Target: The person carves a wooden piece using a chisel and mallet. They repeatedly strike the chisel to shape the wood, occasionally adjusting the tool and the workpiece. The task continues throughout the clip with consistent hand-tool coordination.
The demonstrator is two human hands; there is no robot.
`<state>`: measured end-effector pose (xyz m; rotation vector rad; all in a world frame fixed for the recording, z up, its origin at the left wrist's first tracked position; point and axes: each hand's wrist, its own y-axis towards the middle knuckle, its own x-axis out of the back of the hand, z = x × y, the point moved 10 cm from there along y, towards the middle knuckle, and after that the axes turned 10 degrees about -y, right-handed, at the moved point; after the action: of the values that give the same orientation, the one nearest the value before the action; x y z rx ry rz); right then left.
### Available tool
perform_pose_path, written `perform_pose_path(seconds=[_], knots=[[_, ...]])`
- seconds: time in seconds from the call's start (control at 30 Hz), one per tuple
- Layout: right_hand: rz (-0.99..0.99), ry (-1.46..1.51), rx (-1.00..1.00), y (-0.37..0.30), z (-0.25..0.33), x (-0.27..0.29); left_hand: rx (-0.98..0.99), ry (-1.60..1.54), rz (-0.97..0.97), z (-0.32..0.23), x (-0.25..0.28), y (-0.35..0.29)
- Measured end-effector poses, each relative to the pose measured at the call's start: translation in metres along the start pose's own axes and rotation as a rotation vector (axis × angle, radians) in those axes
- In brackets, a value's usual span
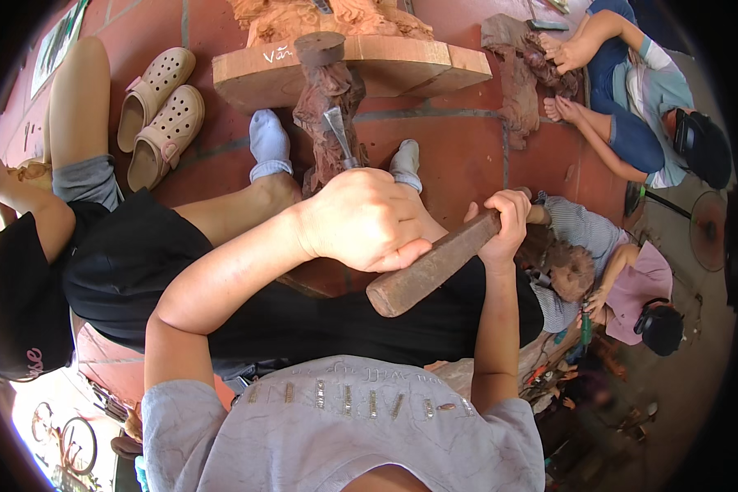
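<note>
My left hand (369,217) is closed in a fist round a chisel, its handle hidden in the fingers. The flat metal blade of the chisel (336,133) sticks out beyond the fist, over a dark reddish carved piece of wood (310,111). This carving stands between my feet and has a round flat top; whether the blade touches it I cannot tell. In my right hand (508,225) is a worn wooden mallet (435,264), a thick squared bar gripped near one end. Its free end slants down to the left, close beside my left fist.
A larger orange-brown carving on a thick wooden base (426,70) stands ahead. Beige clogs (166,123) lie on the red tiles at the left. Another person sits close on my left. On the right, co-workers handle carved wood (512,74); a fan (708,230) stands beyond.
</note>
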<state>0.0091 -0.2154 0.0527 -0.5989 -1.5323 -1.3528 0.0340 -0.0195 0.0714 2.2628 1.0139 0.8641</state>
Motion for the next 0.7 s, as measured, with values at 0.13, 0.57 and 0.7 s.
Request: perform_pose_path(seconds=[0.13, 0.57, 0.7], knots=[[0.007, 0.001, -0.005, 0.002, 0.001, 0.001, 0.040, 0.043, 0.114, 0.012, -0.009, -0.008], [-0.025, -0.063, 0.014, -0.002, 0.005, 0.008, 0.058, -0.071, 0.231, 0.014, 0.012, 0.000], [-0.046, 0.024, 0.031, -0.002, 0.008, 0.007, 0.079, -0.113, 0.248, 0.014, 0.014, -0.001]])
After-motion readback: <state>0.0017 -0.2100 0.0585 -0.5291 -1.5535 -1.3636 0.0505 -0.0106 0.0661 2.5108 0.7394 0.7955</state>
